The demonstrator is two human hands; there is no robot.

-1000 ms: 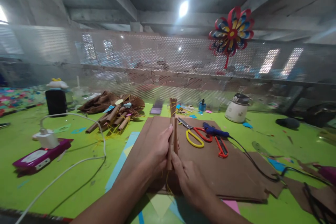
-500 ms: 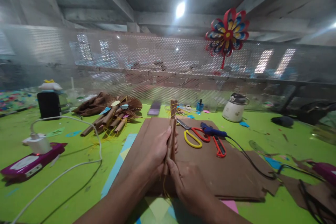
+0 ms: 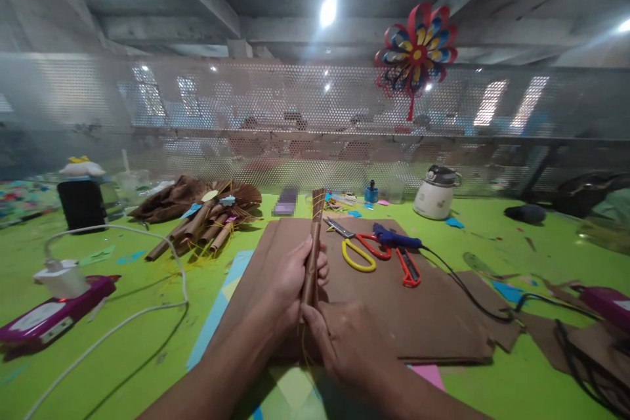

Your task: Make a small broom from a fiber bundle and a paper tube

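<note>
I hold a narrow pleated strip of brown paper [image 3: 315,223] upright over a stack of brown paper sheets [image 3: 433,321]. My left hand [image 3: 293,275] is wrapped round its middle, thumb on the near side. My right hand [image 3: 344,341] pinches its lower end from below. Thin yellow thread hangs from the strip's bottom and is tied near its top. The strip's fanned top end shows above my left hand.
Yellow-handled scissors [image 3: 357,252], a red tool [image 3: 406,269] and a blue glue gun [image 3: 394,239] with a black cord lie on the sheets. Rolled brown paper pieces [image 3: 207,226] lie back left. A white charger [image 3: 62,275] sits on a pink device. A white pot [image 3: 436,193] stands at the back.
Both hands and the strip have stayed together; my left hand's grip has closed more fully round the strip. The view has shifted slightly right.
</note>
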